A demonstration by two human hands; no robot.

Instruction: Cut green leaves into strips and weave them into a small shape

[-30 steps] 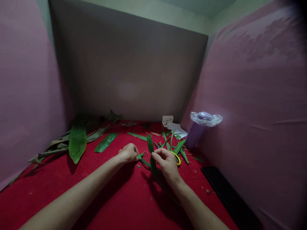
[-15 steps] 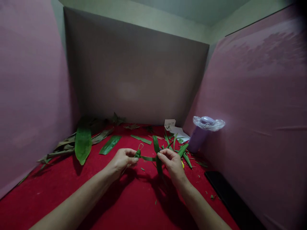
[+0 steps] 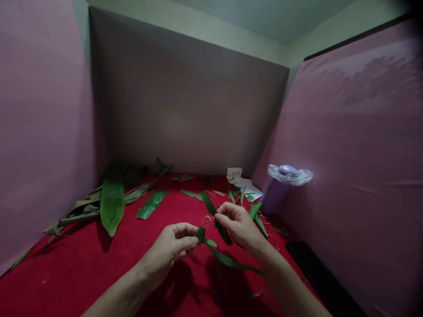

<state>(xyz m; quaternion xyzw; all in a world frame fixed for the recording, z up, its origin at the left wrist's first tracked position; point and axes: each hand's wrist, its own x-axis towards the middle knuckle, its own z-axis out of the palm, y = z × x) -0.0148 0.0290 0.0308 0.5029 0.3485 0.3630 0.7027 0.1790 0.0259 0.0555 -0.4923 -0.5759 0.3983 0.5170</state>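
My left hand (image 3: 172,246) is closed in a pinch on the folded knot of a green leaf strip (image 3: 224,257), held a little above the red cloth (image 3: 82,273). A small loop of the strip stands up just above that pinch. My right hand (image 3: 239,224) is closed too, its fingertips gripping another long blade of the same leaf work (image 3: 216,218) close to the loop. The loose end of the strip trails down and right under my right wrist.
Large green and dried leaves (image 3: 110,202) lie at the left back. Cut leaf strips (image 3: 256,215) and white paper (image 3: 243,180) lie by a purple cup with a plastic cover (image 3: 280,187) at the right. A black flat object (image 3: 317,277) lies along the right wall.
Both hands have lifted the leaf strip off the cloth and drawn it nearer to me. The yellow ring seen by my right hand a second ago is out of sight.
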